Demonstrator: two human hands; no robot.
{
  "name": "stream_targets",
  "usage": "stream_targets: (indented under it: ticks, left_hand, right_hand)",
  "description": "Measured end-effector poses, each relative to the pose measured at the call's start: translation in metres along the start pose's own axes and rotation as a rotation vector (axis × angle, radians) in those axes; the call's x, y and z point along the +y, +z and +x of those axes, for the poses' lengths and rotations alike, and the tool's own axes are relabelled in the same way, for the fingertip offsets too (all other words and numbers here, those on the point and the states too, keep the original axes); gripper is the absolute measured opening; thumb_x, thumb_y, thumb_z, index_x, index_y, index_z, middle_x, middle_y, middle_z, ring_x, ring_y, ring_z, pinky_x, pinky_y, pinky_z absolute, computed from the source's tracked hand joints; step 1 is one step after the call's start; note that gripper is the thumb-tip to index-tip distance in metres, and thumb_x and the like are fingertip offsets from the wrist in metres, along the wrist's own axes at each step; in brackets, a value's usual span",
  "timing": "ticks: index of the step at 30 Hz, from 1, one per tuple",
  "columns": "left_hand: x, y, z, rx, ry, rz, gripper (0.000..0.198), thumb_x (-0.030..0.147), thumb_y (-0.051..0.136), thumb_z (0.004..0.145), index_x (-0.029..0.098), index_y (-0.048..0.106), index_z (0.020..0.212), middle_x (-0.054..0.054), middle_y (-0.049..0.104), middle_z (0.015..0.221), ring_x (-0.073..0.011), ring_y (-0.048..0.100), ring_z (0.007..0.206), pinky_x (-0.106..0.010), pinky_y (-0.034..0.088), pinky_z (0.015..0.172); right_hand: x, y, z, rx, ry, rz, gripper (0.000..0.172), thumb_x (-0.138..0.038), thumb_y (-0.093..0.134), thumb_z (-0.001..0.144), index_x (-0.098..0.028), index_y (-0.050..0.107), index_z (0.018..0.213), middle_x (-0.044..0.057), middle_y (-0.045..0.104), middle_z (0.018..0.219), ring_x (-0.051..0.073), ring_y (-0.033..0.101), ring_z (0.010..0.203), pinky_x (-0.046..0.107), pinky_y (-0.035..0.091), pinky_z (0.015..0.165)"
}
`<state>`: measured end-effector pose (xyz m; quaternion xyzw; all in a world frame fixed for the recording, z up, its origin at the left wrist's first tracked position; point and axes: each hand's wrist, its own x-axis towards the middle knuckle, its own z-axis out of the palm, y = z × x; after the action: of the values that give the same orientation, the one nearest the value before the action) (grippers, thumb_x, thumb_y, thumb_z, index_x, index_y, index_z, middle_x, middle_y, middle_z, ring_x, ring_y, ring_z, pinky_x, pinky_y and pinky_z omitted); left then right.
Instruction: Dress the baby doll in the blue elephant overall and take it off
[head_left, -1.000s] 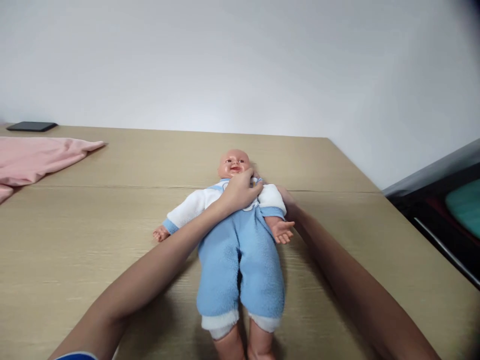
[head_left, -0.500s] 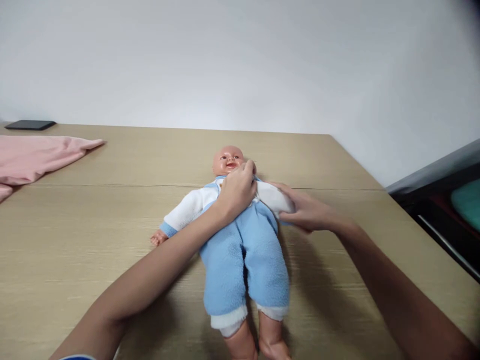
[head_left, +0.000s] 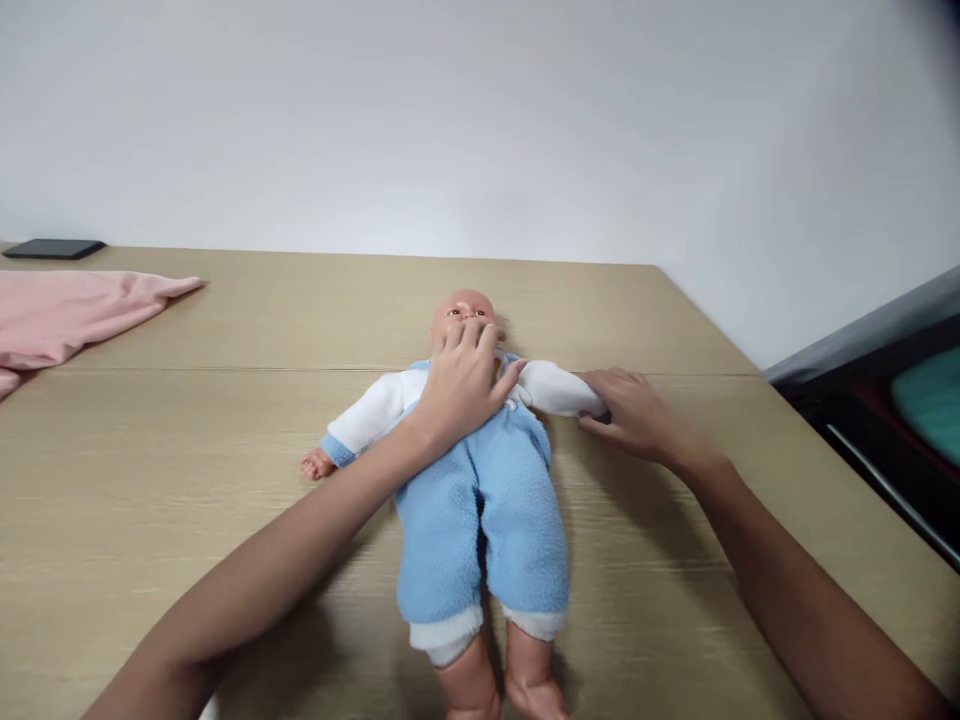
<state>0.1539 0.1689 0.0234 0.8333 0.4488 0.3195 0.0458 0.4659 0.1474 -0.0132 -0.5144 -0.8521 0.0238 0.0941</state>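
Observation:
A baby doll (head_left: 484,510) in a blue and white fleece outfit lies on its back on the wooden table, head away from me. Flat across its chest and chin rests my left hand (head_left: 466,385), fingers stretched out and covering the doll's mouth. My right hand (head_left: 626,412) is closed around the cuff end of the white doll sleeve (head_left: 559,388) on the right, which is stretched out sideways. That doll hand is hidden in my grip. The other doll hand (head_left: 318,463) pokes out of its blue cuff on the left.
Pink cloth (head_left: 82,310) lies at the table's left edge. Behind it, a dark flat phone-like object (head_left: 54,249) sits near the wall (head_left: 450,130). Beyond the table's right edge (head_left: 712,325) is a dark frame with a teal item (head_left: 930,400).
My left hand has opened from a closed grip near the doll's collar and now lies flat. My right hand has moved outward along the sleeve, straightening the doll's arm to the right.

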Motion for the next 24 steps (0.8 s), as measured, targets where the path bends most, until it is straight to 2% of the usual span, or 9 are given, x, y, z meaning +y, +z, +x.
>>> stream_targets:
  ticks: [3,5,7,10,12,14,18,21,24]
  left_hand:
    - [-0.011,-0.018,-0.038,0.091,-0.029,-0.126,0.032,0.041,0.058,0.113,0.021,0.058,0.137,-0.017,0.064,0.146,-0.0347,0.055,0.141,-0.053,0.043,0.124]
    - [-0.022,-0.027,-0.072,0.137,-0.114,-0.196,0.023,0.037,0.056,0.114,0.025,0.058,0.133,-0.012,0.068,0.138,-0.0319,0.060,0.134,-0.053,0.046,0.120]
    - [-0.032,-0.032,-0.105,0.150,-0.228,-0.281,0.024,0.038,0.054,0.114,0.027,0.056,0.135,-0.011,0.067,0.137,-0.0302,0.062,0.129,-0.050,0.051,0.114]
    - [-0.040,-0.036,-0.134,0.071,-0.382,-0.340,0.026,0.042,0.049,0.115,0.027,0.055,0.135,-0.011,0.068,0.133,-0.0313,0.063,0.126,-0.052,0.050,0.112]
    - [-0.040,-0.039,-0.138,-0.014,-0.429,-0.313,0.028,0.048,0.046,0.115,0.025,0.058,0.128,-0.012,0.070,0.128,-0.0343,0.061,0.125,-0.055,0.047,0.112]
    - [-0.039,-0.041,-0.134,-0.066,-0.451,-0.314,0.032,0.053,0.046,0.114,0.024,0.059,0.116,-0.011,0.070,0.120,-0.0350,0.059,0.121,-0.055,0.045,0.110]
    - [-0.042,-0.037,-0.127,-0.073,-0.576,-0.576,0.033,0.057,0.049,0.111,0.025,0.053,0.103,-0.002,0.058,0.100,-0.0257,0.054,0.097,-0.041,0.046,0.093]
    - [-0.050,-0.027,-0.128,-0.006,-0.654,-0.797,0.036,0.060,0.051,0.111,0.025,0.052,0.101,0.002,0.050,0.095,-0.0211,0.049,0.089,-0.034,0.044,0.085]
    - [-0.056,-0.019,-0.127,0.068,-0.628,-0.848,0.036,0.060,0.054,0.109,0.024,0.053,0.103,0.002,0.049,0.095,-0.0199,0.048,0.088,-0.032,0.043,0.085]
  right_hand:
    - [-0.026,0.006,-0.010,0.246,0.040,0.009,0.048,-0.026,0.066,0.096,-0.017,0.063,0.144,0.024,0.068,0.145,0.045,0.063,0.135,0.062,0.048,0.114]
    - [-0.053,0.011,-0.019,0.417,0.044,0.106,0.042,-0.021,0.059,0.102,-0.020,0.062,0.144,0.022,0.063,0.151,0.042,0.058,0.141,0.060,0.045,0.120]
    - [-0.080,0.017,-0.026,0.393,0.009,0.349,0.032,-0.025,0.058,0.107,-0.027,0.064,0.138,0.015,0.068,0.143,0.037,0.062,0.137,0.055,0.048,0.119]
    - [-0.104,0.028,-0.028,0.232,0.095,0.782,0.020,-0.040,0.061,0.110,-0.028,0.066,0.125,0.009,0.073,0.120,0.030,0.070,0.113,0.045,0.057,0.102]
    - [-0.107,0.036,-0.022,0.157,0.177,0.981,0.026,-0.053,0.064,0.108,-0.026,0.066,0.107,0.005,0.070,0.101,0.025,0.067,0.095,0.039,0.057,0.090]
    - [-0.104,0.044,-0.013,0.160,0.249,1.152,0.038,-0.062,0.066,0.105,-0.026,0.061,0.093,0.002,0.063,0.090,0.023,0.061,0.086,0.035,0.055,0.084]
    - [-0.104,0.060,0.002,0.320,0.412,1.500,0.044,-0.071,0.073,0.095,-0.029,0.062,0.101,0.003,0.069,0.104,0.025,0.065,0.102,0.037,0.056,0.096]
    - [-0.105,0.067,0.007,0.356,0.439,1.454,0.043,-0.071,0.065,0.100,-0.029,0.062,0.108,0.004,0.069,0.113,0.026,0.065,0.107,0.039,0.055,0.100]
    - [-0.100,0.066,0.012,0.345,0.426,1.259,0.047,-0.076,0.060,0.102,-0.029,0.056,0.100,0.000,0.059,0.094,0.022,0.058,0.088,0.036,0.054,0.086]
